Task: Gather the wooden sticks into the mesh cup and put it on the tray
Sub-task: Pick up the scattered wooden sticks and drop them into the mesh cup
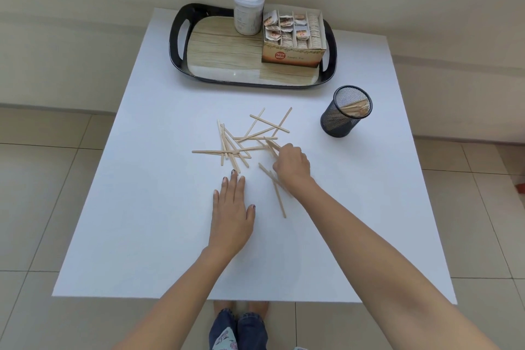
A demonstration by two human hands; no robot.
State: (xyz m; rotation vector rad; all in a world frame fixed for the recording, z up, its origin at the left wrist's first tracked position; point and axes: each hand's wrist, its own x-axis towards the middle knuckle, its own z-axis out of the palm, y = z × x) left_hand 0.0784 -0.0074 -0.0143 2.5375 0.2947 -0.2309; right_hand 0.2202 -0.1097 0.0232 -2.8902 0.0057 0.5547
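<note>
Wooden sticks (224, 151) lie scattered on the bench (142, 207); right hand (291, 166) pinches a few at their 3 o'clock edge, mesh cup (345, 119) handy at 2 o'clock; left hand (231, 216) lies flat, fingers released, likely bracing.

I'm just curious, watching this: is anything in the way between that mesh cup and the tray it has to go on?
Nothing visible. The table between the mesh cup and the tray is bare. On the tray, a tea box and a jar fill the back and right, leaving the front left floor free.
</note>
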